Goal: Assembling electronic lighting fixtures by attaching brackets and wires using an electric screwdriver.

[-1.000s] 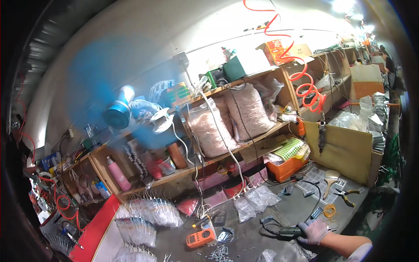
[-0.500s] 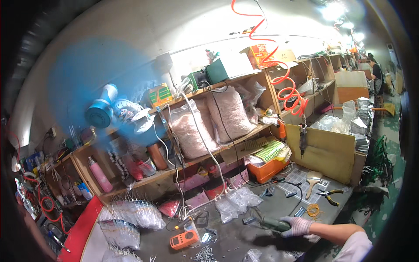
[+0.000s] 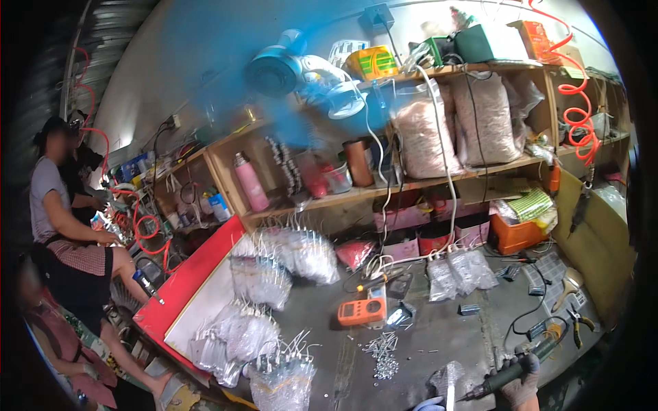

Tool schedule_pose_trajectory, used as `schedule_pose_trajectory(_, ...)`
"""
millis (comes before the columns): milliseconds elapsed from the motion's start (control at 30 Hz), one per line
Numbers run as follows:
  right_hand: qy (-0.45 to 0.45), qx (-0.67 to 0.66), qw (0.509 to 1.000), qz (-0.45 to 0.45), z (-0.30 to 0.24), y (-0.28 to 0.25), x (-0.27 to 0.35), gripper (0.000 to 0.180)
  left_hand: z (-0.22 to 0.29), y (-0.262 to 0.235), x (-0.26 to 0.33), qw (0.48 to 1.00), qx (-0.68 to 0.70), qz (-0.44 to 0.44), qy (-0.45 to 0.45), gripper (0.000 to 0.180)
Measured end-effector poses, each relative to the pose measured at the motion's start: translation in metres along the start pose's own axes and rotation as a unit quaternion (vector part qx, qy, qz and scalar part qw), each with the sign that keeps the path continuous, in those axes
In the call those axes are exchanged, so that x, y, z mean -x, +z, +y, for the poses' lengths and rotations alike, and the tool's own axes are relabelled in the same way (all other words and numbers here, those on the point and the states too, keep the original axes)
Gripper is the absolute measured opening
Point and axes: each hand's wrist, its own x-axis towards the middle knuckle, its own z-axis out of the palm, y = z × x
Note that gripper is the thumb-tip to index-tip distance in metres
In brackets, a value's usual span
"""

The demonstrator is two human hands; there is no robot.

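Note:
My right hand point(image 3: 522, 385), in a greyish glove, is wrapped round a dark green electric screwdriver point(image 3: 499, 379) near the front edge of the workbench. The tool's bit points left, towards a small clear plastic bag point(image 3: 447, 375). A bluish-white shape point(image 3: 430, 404) at the bottom edge looks like my gloved left hand, mostly cut off, its fingers unclear. Beside it stands a narrow white strip point(image 3: 450, 397). Loose screws point(image 3: 385, 346) and small nuts or washers point(image 3: 386, 370) lie in a pile to the left. Behind them is an orange meter point(image 3: 361, 312).
Bagged parts with wires point(image 3: 260, 281) fill the bench's left side beside a red board point(image 3: 195, 277). At right lie a brush point(image 3: 567, 288), pliers point(image 3: 582, 325) and an orange bin point(image 3: 521, 233). A coiled red hose point(image 3: 581, 127) hangs above. Two people point(image 3: 65, 198) sit at far left.
The view has swung left, bringing the seated people into sight. My right hand, still on the screwdriver, is now closer to the front edge, with the tool's bit beside the small clear bag.

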Motion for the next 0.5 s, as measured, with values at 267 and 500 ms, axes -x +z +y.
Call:
schedule_pose_trajectory(267,0.029,-0.032,0.999,-0.02,-0.004,-0.012,0.011,0.046,0.008,-0.007,-0.005,1.0,0.001,0.0,0.023,0.015)
schedule_pose_trajectory(500,0.059,-0.023,0.996,-0.055,-0.009,-0.026,0.0,0.051,0.007,-0.006,-0.002,1.0,-0.002,0.007,0.022,0.02)
